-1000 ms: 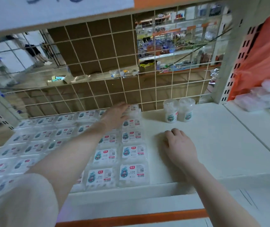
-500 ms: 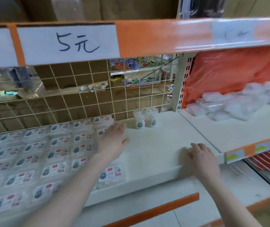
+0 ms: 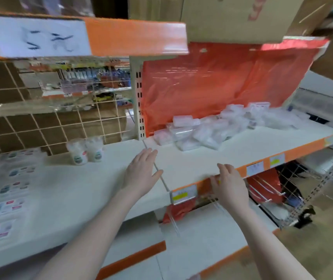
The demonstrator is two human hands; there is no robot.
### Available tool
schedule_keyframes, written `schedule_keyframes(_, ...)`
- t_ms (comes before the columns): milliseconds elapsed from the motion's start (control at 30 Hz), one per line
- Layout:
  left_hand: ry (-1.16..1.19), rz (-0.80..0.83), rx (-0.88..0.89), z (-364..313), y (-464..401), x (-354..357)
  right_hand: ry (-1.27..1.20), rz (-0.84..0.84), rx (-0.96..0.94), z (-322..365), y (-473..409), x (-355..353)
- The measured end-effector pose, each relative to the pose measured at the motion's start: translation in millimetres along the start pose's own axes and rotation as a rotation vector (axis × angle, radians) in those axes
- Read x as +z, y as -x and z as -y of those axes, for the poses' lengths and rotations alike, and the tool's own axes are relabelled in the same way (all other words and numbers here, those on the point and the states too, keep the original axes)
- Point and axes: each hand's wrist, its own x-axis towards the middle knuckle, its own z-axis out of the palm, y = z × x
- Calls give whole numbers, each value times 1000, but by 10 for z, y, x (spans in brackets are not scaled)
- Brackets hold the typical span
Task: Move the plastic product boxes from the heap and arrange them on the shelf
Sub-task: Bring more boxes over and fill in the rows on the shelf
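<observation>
Hands are both empty, between placements by the look of it. Left hand (image 3: 141,172) is flat above the white shelf (image 3: 93,182), fingers straight and close together, nothing in it, right over the seam to the next bay. Right hand (image 3: 229,185) is at the front edge of that next bay, fingers loosely spread and bent a little, no box in them; can't tell whether it touches the edge. Heap of plastic product boxes (image 3: 212,128) lies on the right bay vs. the red plastic sheet (image 3: 212,81), well apart from both hands. Arranged boxes (image 3: 4,190) sit in flat rows on the left, blurred. Two small tubs (image 3: 85,151) stand near the wire back. Judged step: reach for more stock. Next move needs both hands fwd and right into the heap, then a grip on a few boxes w/o scattering the loose pile.
</observation>
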Motion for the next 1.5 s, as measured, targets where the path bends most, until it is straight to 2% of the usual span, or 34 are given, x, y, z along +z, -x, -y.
schedule_keyframes(200,33,-1,-58,-644,-371,289,-20,26,-90,-670,-567,-129)
schedule_keyframes(433,-16,-41,-105,-685,-800,436,-58,23,-194,-861,-1166,32)
schedule_keyframes(600,-7,-59,-60,-688,-1272,580,-62,5,-184,-952,-1568,174)
schedule_keyframes(867,65,-48,-13,-1044,-1681,884,9,32,-284,-1330,-2056,155)
schedule_keyframes(1033,51,-34,-76,-1223,-1836,1018,16,66,-414,-1532,-2304,193)
schedule_keyframes(1233,16,-43,-232,-1473,-1895,1164,4,114,-539,-1764,-2510,274)
schedule_keyframes(1500,-44,-25,-317,-1737,-2103,1173,-69,57,-751,-1931,-2766,272)
